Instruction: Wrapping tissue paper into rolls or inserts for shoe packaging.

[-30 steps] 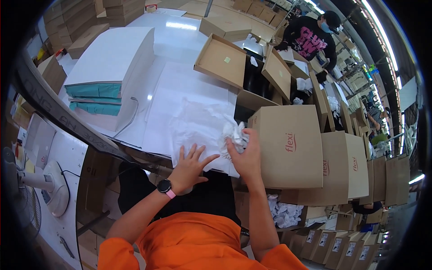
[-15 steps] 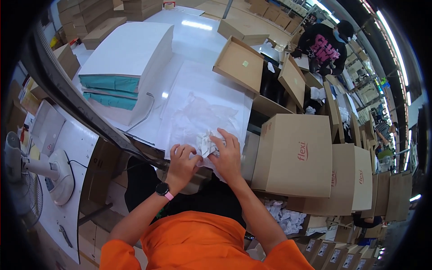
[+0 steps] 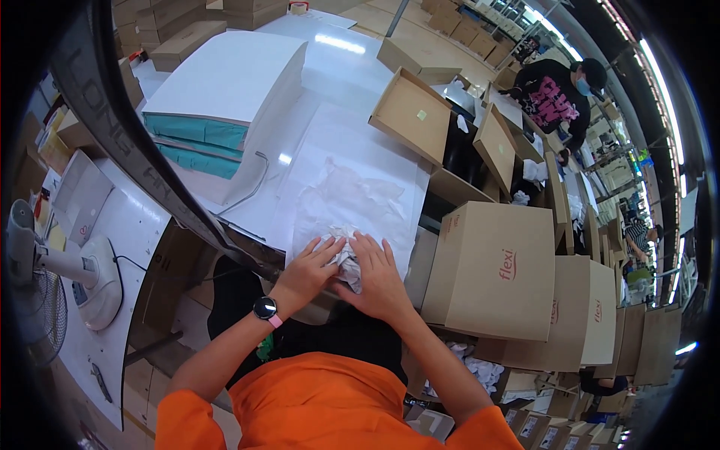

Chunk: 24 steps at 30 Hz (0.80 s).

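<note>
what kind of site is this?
Likely a packing area in a factory or warehouse: many brown cardboard boxes, crumpled white paper on a white worktable, and a co-worker standing among the boxes.

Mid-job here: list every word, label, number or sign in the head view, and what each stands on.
Locations only; I won't copy wording.
Red lettering, readable: nearest brown carton.
Red lettering, smaller: two cartons behind it.
Pink lettering, partly readable: co-worker's black top.
Faint lettering, partly readable: dark curved bar, left.
Too small or blurred: white labels on lower-right boxes.
Crumpled paper: none discernible.
</note>
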Each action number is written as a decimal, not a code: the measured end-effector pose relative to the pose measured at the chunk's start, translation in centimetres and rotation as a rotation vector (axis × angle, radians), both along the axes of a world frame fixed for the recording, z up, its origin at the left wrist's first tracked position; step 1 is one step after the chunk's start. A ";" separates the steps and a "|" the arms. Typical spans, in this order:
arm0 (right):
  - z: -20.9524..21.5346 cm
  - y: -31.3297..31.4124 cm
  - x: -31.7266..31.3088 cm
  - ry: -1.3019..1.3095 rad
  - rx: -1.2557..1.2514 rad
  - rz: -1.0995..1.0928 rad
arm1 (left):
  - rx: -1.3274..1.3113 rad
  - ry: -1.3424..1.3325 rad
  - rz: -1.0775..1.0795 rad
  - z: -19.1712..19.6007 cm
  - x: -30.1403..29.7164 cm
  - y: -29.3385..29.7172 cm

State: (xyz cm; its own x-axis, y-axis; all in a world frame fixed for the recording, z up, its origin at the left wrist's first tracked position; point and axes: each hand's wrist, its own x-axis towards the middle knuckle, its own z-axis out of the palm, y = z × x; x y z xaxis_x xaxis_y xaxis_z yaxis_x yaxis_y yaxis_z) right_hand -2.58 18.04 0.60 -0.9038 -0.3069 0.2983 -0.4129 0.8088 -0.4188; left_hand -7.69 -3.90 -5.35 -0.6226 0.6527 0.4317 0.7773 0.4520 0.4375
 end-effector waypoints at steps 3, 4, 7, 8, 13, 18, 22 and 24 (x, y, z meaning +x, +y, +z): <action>-0.4 -0.2 0.7 -0.021 0.081 0.003 | -0.050 -0.011 -0.019 -0.1 -0.5 -0.2; -1.1 0.6 0.3 -0.020 0.184 0.011 | -0.058 -0.010 -0.032 -0.1 -0.9 0.2; -2.4 2.3 -1.3 -0.050 0.227 0.037 | -0.090 -0.020 -0.046 1.0 -1.8 0.8; -2.6 2.7 -2.0 -0.084 0.186 0.062 | -0.085 -0.018 -0.039 1.2 -2.1 0.7; 0.2 3.2 -5.9 -0.448 -0.110 -0.065 | -0.238 -0.133 -0.007 3.4 -3.5 1.9; -1.4 6.7 -8.7 -0.493 -0.117 -0.115 | -0.070 0.221 0.084 8.1 -1.2 3.8; -0.5 6.1 -11.7 -0.701 -0.115 -0.039 | -0.103 0.019 -0.046 5.3 1.7 3.3; -2.0 8.6 -12.6 -0.665 -0.143 -0.036 | -0.184 0.173 0.009 3.8 1.1 4.3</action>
